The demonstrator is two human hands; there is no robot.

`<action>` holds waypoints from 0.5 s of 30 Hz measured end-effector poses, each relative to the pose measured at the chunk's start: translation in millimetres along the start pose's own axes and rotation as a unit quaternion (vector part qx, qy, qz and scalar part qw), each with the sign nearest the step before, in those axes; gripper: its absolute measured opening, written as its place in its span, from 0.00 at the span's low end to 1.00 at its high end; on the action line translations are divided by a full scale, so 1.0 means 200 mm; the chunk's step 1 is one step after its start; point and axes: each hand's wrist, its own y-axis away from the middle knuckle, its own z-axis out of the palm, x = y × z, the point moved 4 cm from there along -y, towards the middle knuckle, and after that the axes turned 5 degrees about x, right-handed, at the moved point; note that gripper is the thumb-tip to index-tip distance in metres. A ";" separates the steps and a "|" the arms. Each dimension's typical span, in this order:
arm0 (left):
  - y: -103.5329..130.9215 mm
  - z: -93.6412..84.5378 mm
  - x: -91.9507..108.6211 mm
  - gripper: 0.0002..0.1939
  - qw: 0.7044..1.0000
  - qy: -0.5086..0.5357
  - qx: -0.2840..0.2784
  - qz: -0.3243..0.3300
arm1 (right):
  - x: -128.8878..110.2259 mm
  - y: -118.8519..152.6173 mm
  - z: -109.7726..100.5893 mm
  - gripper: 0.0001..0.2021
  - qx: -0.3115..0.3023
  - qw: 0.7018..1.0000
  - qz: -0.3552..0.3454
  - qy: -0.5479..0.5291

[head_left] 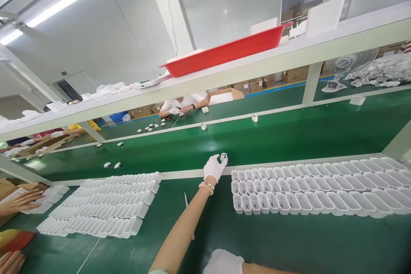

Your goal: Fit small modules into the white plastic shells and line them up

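My left hand (214, 168), in a white glove with a beaded bracelet at the wrist, reaches over the near edge of the green conveyor belt. Thumb and fingers are closed on a small white plastic housing (224, 157) with a dark spot inside. Low in the view, my gloved right hand (224, 262) is over the green tabletop; its fingers cannot be made out. Rows of open white plastic housings (301, 204) stand to the right of my left hand. More rows of white housings (128, 227) stand to the left. A thin pale tool (186, 199) lies partly beneath my left forearm.
Loose white parts (254, 117) ride on the belt (289, 137). A shelf above carries a red tray (224, 53). Across the belt a gloved person (184, 107) handles small parts. Another person's hands (22, 201) are at the left edge, near a cardboard box.
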 end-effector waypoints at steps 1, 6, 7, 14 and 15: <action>0.04 -0.01 -0.02 0.18 1.000 0.024 -0.001 -0.003 | 0.00 0.00 0.00 0.09 0.005 1.000 0.000 -0.007; 0.31 0.05 -0.12 0.32 0.983 0.154 -0.088 -0.035 | -0.01 0.02 0.00 0.12 0.030 0.999 -0.006 -0.030; 0.36 0.08 -0.13 0.33 0.977 0.177 -0.109 -0.038 | -0.01 0.02 0.01 0.12 0.033 0.999 -0.007 -0.029; 0.45 0.17 -0.10 0.32 0.951 0.277 -0.139 -0.020 | -0.01 0.00 0.02 0.13 0.037 0.999 0.008 -0.010; 0.45 0.17 -0.10 0.31 0.949 0.281 -0.143 -0.017 | -0.01 0.01 0.03 0.13 0.034 0.999 0.009 -0.007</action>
